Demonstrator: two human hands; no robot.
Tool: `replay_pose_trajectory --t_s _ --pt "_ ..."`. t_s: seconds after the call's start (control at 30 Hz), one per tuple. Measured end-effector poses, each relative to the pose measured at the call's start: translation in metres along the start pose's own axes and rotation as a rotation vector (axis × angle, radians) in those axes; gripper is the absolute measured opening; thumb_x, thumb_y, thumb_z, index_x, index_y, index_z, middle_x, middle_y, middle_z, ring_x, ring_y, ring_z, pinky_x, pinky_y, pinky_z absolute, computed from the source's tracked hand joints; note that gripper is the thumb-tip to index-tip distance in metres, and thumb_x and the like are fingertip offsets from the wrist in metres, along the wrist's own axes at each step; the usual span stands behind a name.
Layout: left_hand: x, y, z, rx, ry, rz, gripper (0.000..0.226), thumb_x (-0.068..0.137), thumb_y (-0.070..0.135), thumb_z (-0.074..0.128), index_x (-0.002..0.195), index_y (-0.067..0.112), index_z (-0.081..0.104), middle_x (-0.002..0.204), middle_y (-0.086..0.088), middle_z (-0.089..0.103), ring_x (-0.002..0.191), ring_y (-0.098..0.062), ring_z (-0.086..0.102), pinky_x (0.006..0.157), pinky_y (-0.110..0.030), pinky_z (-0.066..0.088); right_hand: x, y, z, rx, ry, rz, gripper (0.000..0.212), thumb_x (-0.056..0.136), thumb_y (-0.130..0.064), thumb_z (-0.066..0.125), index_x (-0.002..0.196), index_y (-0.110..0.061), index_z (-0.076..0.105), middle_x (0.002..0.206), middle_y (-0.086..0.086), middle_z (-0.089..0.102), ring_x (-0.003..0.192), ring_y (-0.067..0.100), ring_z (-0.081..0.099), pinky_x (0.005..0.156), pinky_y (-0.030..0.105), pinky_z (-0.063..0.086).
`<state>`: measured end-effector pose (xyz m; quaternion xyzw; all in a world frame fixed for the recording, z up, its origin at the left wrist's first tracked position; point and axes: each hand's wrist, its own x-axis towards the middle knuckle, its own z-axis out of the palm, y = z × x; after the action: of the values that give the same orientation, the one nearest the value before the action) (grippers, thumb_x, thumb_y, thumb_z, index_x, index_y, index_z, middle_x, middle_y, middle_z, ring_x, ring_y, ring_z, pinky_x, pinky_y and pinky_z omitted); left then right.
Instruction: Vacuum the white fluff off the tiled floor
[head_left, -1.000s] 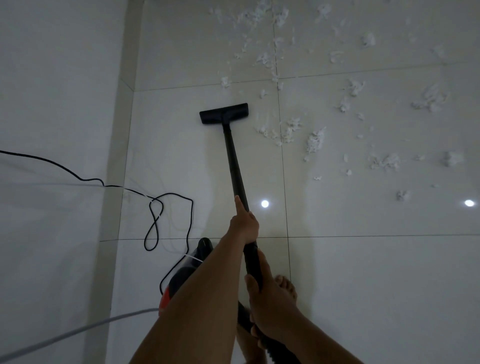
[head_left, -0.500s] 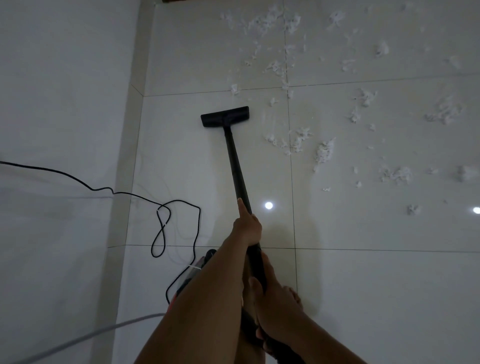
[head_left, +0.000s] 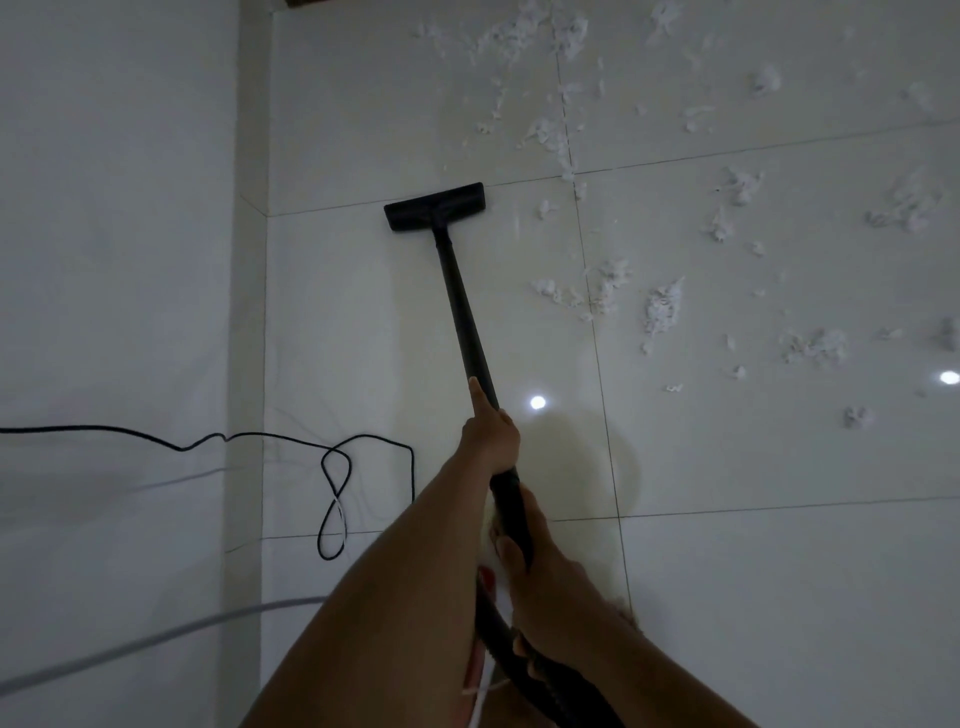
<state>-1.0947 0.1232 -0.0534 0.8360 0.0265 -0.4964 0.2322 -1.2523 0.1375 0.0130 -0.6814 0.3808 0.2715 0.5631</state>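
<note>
A black vacuum wand (head_left: 462, 312) runs from my hands up to its flat black floor head (head_left: 435, 207), which rests on the pale tiled floor (head_left: 779, 571) at a grout line. My left hand (head_left: 489, 434) grips the wand higher up, index finger laid along it. My right hand (head_left: 535, 582) grips the lower end where the black hose (head_left: 493, 629) joins. White fluff (head_left: 662, 306) lies scattered over the tiles to the right of the head and beyond it, none under the head.
A white wall (head_left: 114, 260) stands at the left, close to the floor head. A black power cord (head_left: 332, 493) loops on the floor by the wall. A grey cable (head_left: 156, 639) crosses the lower left. The red vacuum body (head_left: 485, 577) is mostly hidden behind my arms.
The floor head has slid forward up to the grout line, a little further from me. My view has shifted so the vacuum body is now mostly hidden by my arms.
</note>
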Motion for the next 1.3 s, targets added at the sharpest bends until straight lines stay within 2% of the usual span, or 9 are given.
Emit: replay_pose_trajectory --t_s 0.13,0.3,0.47,0.7,0.83,0.97,1.03,1.23,1.3 --pt "-0.003 -0.003 -0.012 0.038 -0.005 0.018 0.068 0.109 0.028 0.026 0.156 0.029 -0.023 0.129 -0.02 0.058 0.067 -0.012 0.05 0.058 -0.025 0.039 0.003 -0.003 0.012 -0.01 0.034 -0.009 0.077 0.049 -0.099 -0.013 0.122 -0.08 -0.031 0.156 0.015 0.045 0.148 0.04 0.034 0.115 0.062 0.038" --pt "-0.012 -0.004 -0.019 0.048 0.003 0.037 0.068 0.109 0.027 0.027 0.156 0.028 -0.022 0.134 -0.019 0.056 0.074 -0.014 0.052 0.072 -0.029 0.042 -0.007 -0.01 0.017 -0.021 0.034 -0.024 0.095 0.036 -0.099 -0.023 0.126 -0.075 -0.036 0.146 0.014 0.057 0.145 0.035 0.041 0.121 0.056 0.03" --pt "-0.03 -0.013 -0.012 0.017 0.027 0.058 0.067 0.108 0.027 0.027 0.157 0.028 -0.019 0.135 -0.019 0.055 0.094 -0.023 0.057 0.079 -0.031 0.042 -0.023 -0.001 0.022 -0.007 0.068 -0.064 0.094 0.047 -0.097 -0.017 0.136 -0.068 -0.025 0.143 0.016 0.057 0.144 0.037 0.043 0.119 0.057 0.033" --pt "-0.06 -0.024 0.009 -0.007 -0.004 0.075 0.067 0.108 0.027 0.027 0.157 0.028 -0.018 0.129 -0.021 0.059 0.093 -0.024 0.06 0.077 -0.031 0.045 -0.061 0.013 0.024 0.031 0.066 -0.013 0.083 0.067 -0.091 0.001 0.146 -0.068 -0.016 0.158 0.02 0.039 0.143 0.046 0.039 0.11 0.062 0.043" --pt "-0.069 -0.027 0.02 -0.008 -0.025 0.068 0.067 0.108 0.026 0.027 0.157 0.027 -0.018 0.129 -0.02 0.059 0.094 -0.024 0.061 0.073 -0.029 0.045 -0.073 0.02 0.019 0.019 0.066 -0.047 0.061 0.105 -0.055 0.027 0.149 -0.061 -0.016 0.16 0.016 0.038 0.137 0.041 0.05 0.106 0.053 0.05" --pt "-0.064 -0.026 0.024 0.009 -0.028 0.061 0.068 0.108 0.025 0.028 0.157 0.027 -0.019 0.129 -0.019 0.059 0.088 -0.021 0.059 0.074 -0.03 0.044 -0.069 0.025 0.014 0.03 0.033 -0.045 0.062 0.11 -0.043 0.03 0.156 -0.052 -0.01 0.161 0.014 0.036 0.131 0.037 0.057 0.091 0.034 0.057" --pt "-0.058 -0.021 0.022 0.021 -0.034 0.056 0.069 0.108 0.026 0.028 0.157 0.029 -0.02 0.128 -0.019 0.059 0.083 -0.019 0.057 0.073 -0.03 0.044 -0.062 0.024 0.012 0.04 0.034 -0.048 0.061 0.109 -0.043 0.03 0.156 -0.052 -0.008 0.161 0.014 0.037 0.134 0.037 0.055 0.1 0.042 0.054" --pt "-0.036 0.001 0.004 0.054 -0.048 0.052 0.071 0.108 0.024 0.029 0.156 0.029 -0.023 0.135 -0.02 0.055 0.083 -0.019 0.056 0.075 -0.031 0.043 -0.031 0.011 0.008 0.049 0.066 -0.085 0.062 0.107 -0.049 0.03 0.125 -0.083 -0.018 0.157 0.018 0.039 0.139 0.042 0.047 0.108 0.062 0.045" --pt "-0.028 0.009 -0.001 0.055 -0.049 0.048 0.071 0.108 0.025 0.029 0.156 0.029 -0.023 0.137 -0.02 0.054 0.089 -0.021 0.056 0.078 -0.031 0.042 -0.021 0.006 0.004 0.053 0.061 -0.089 0.062 0.107 -0.05 0.03 0.123 -0.083 -0.019 0.157 0.021 0.039 0.123 0.031 0.057 0.101 0.057 0.053"
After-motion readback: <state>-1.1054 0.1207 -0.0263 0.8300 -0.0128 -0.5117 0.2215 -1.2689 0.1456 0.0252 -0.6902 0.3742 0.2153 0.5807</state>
